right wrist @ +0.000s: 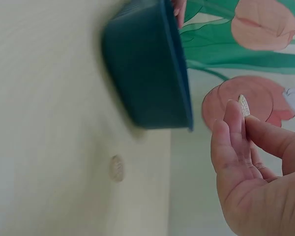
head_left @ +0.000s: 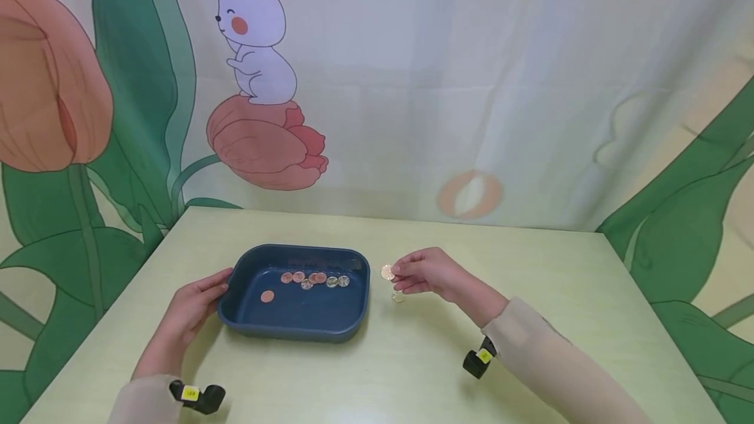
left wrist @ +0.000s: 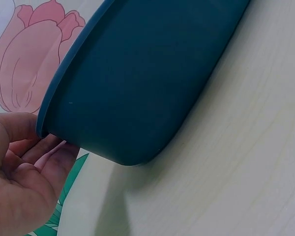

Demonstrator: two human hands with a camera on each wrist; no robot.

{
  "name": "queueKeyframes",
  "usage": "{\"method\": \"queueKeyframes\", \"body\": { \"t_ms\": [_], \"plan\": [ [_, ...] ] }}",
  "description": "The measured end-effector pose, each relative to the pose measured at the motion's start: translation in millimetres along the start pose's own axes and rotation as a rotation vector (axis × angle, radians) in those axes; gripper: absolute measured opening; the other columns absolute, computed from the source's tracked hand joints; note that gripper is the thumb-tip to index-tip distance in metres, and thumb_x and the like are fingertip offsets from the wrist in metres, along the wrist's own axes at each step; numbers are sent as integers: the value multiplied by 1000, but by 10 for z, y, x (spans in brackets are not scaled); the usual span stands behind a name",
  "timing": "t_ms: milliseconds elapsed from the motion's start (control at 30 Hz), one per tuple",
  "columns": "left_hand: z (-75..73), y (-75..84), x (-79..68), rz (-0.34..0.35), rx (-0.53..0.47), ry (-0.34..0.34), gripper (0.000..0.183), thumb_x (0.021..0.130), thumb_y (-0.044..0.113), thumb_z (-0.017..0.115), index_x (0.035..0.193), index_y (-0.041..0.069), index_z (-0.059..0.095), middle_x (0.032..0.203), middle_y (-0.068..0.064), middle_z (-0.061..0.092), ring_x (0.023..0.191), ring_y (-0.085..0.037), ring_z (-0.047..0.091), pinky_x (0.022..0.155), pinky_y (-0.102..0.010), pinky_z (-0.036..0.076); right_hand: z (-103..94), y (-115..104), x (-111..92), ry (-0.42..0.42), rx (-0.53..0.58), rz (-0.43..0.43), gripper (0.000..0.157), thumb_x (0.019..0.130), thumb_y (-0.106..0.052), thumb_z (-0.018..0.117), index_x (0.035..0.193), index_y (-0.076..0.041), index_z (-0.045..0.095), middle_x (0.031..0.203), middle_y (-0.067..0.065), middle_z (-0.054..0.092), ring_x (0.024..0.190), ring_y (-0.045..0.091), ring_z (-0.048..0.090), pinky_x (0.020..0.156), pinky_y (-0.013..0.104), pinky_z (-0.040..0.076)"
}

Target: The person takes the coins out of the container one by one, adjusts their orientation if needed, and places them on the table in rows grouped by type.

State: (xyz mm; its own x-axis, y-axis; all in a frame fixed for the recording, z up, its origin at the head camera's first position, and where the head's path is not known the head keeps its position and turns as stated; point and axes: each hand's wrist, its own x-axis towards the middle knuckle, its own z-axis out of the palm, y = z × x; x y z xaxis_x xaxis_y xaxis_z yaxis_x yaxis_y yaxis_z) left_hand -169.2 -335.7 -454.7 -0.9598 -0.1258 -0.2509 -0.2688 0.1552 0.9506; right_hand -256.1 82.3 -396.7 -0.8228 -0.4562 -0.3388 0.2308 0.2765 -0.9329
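A dark blue rectangular tray (head_left: 294, 331) stands on the table, with several copper and silver coins lying in it, one copper coin (head_left: 268, 296) apart from the others. At its left end my left hand (head_left: 191, 309) holds the rim; in the left wrist view the thumb is at the rim and the fingers are curled outside the wall (left wrist: 123, 88). Just right of the tray, my right hand (head_left: 429, 272) pinches a gold coin (right wrist: 244, 105) between thumb and fingertips, above the table. Another gold coin (head_left: 398, 296) lies on the table below that hand.
The pale wooden table (head_left: 330, 385) ends at the back against a printed cloth (head_left: 383, 84) with a rabbit and tulips. Each wrist wears a small black camera (head_left: 479, 358) with a yellow label.
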Motion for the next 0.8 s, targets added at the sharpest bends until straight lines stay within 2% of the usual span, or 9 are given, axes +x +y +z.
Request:
{"method": "queueKeyframes", "body": {
  "t_ms": [200,267,333,400,433,567,633,700,800],
  "plan": [
    [14,8,5,-22,13,4,50,104,16,44,150,2,32,159,-19,25,97,23,53,86,-5,50,-134,187,-96,29,-8,19,22,95,-8,60,109,8,65,78,-2,72,70,7,70,70,23,61],
    [13,16,5,-36,26,5,50,105,17,44,151,3,32,160,-18,25,116,10,57,90,-8,50,-166,223,-123,47,-17,14,22,95,-7,60,109,9,65,78,-1,72,70,7,70,70,23,61],
    [4,20,5,-46,37,4,50,105,19,44,151,4,31,161,-17,24,135,-7,50,95,-11,48,-202,267,-131,59,-35,9,23,95,-7,59,109,10,65,79,-1,72,70,7,70,70,24,61],
    [-7,17,4,-57,52,6,50,105,20,43,152,6,31,161,-16,24,143,-16,41,97,-12,47,-235,327,-119,75,-49,11,23,95,-7,58,109,11,65,79,0,72,70,7,71,71,25,61],
    [-13,10,3,-57,52,6,50,106,20,43,152,5,31,161,-16,24,142,-15,43,96,-12,47,-250,362,-105,85,-56,13,23,95,-6,58,109,11,65,80,0,73,70,7,71,71,25,61],
    [-27,-14,-1,-58,54,9,50,105,21,44,152,6,32,161,-16,26,119,11,53,92,-8,49,-308,518,-29,124,-84,45,22,95,-5,59,108,12,66,79,2,74,70,8,71,71,28,62],
    [-25,-15,-2,-56,47,8,51,105,21,45,152,6,32,161,-16,26,115,14,54,91,-8,49,-333,579,2,137,-92,63,21,94,-3,59,107,12,66,80,3,75,68,8,70,70,28,62],
    [-16,-5,-2,-61,55,9,51,105,22,44,152,7,32,161,-15,26,131,2,50,92,-8,49,-356,623,23,148,-94,83,20,94,-2,60,106,12,67,79,4,75,66,8,69,67,27,61],
    [-3,11,6,-59,53,6,51,105,22,44,152,7,32,161,-15,26,141,-10,43,92,-8,48,-379,667,44,157,-98,107,19,93,-1,61,106,12,67,79,5,75,64,8,68,64,25,61]
  ]
}}
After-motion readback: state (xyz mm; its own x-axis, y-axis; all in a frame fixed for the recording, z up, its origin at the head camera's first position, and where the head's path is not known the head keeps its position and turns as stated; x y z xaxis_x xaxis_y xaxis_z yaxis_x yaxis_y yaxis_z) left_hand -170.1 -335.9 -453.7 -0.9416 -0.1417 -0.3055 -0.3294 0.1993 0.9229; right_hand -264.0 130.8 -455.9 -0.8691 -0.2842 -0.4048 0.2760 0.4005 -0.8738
